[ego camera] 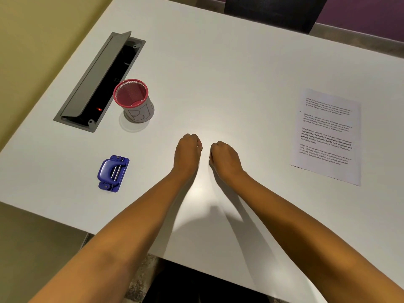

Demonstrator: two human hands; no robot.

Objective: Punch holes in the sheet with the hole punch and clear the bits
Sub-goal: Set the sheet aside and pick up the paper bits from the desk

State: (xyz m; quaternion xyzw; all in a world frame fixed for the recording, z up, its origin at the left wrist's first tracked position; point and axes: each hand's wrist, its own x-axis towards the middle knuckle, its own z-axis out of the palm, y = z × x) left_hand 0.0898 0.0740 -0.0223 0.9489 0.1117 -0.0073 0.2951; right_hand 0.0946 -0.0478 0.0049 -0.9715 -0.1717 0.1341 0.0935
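Observation:
A printed sheet lies flat at the right of the white table, with two small holes along its left edge. At the left, near the table's front edge, rests a blue hole punch. Behind it stands a red mesh cup wrapped in a paper label; a few tiny pale specks show inside, too small to identify. My left hand and my right hand rest side by side mid-table, fingers curled under, nothing visible in them. Both are apart from the punch and the sheet.
An open grey cable hatch is set into the table at the far left, its lid tilted up. A dark chair stands beyond the far edge. The table's front edge runs diagonally below my forearms.

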